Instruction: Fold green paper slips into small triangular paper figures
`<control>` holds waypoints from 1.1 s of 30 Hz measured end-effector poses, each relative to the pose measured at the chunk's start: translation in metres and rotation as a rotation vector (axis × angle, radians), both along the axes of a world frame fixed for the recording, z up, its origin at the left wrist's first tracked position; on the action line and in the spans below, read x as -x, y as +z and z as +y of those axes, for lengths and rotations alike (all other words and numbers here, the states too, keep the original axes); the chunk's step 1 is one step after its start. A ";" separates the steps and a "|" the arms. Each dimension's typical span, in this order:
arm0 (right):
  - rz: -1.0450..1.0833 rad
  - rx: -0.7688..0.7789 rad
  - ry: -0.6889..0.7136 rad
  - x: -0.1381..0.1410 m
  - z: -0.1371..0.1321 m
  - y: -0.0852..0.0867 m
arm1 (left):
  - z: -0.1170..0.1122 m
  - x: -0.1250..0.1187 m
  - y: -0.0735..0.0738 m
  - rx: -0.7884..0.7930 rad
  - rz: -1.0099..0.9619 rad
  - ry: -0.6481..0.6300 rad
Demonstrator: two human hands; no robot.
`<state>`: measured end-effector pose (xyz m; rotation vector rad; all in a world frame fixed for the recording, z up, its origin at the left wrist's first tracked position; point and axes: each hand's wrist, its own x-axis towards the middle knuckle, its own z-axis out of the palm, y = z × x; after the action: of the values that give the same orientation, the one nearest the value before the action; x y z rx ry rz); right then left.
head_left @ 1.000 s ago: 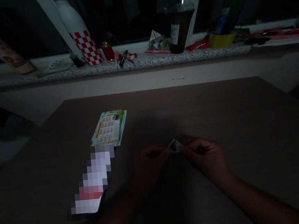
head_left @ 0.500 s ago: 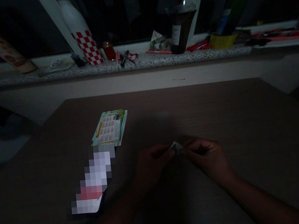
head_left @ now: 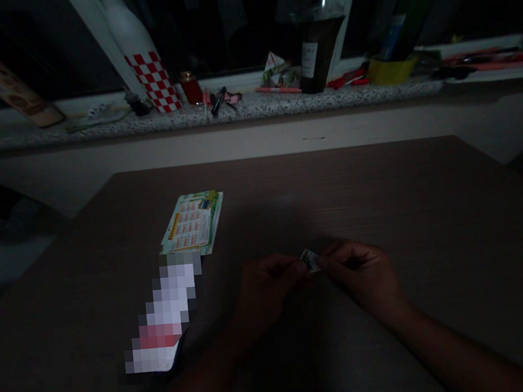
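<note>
A small folded piece of paper [head_left: 310, 260], pale with dark print, is pinched between my two hands above the table. My left hand [head_left: 271, 280] grips its left side between thumb and index finger. On its right side, the thumb and fingertips of my right hand [head_left: 359, 270] are closed on it. The fingers cover the paper's edges, and the light is too dim to make out its folds fully. Left of my hands lies a stack of printed green-and-white cards [head_left: 193, 223].
A phone [head_left: 166, 314] with a blurred-out screen lies below the cards on the wooden table [head_left: 380, 192]. Along the granite sill [head_left: 263, 107] stand a red-checked white bottle [head_left: 153, 77], a small red jar [head_left: 191, 87], a dark labelled cup [head_left: 316, 57] and a yellow holder [head_left: 390, 70].
The paper has turned slightly between my fingers, and its printed face shows a little differently. Both hands stay in nearly the same place.
</note>
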<state>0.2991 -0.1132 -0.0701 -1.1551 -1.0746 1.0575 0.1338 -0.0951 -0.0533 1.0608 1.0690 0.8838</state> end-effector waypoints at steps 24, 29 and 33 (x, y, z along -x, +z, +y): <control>-0.023 0.125 0.312 0.002 -0.004 -0.001 | -0.006 -0.003 -0.002 -0.007 -0.053 0.012; -0.047 0.095 0.331 0.002 -0.006 0.000 | -0.007 -0.004 -0.001 -0.007 -0.067 -0.022; 0.014 0.078 0.313 0.003 -0.006 0.003 | -0.004 -0.003 -0.005 0.025 -0.122 -0.014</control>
<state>0.2959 -0.1191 -0.0667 -1.0594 -1.2387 1.3587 0.1364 -0.0993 -0.0582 0.9797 0.9675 0.9098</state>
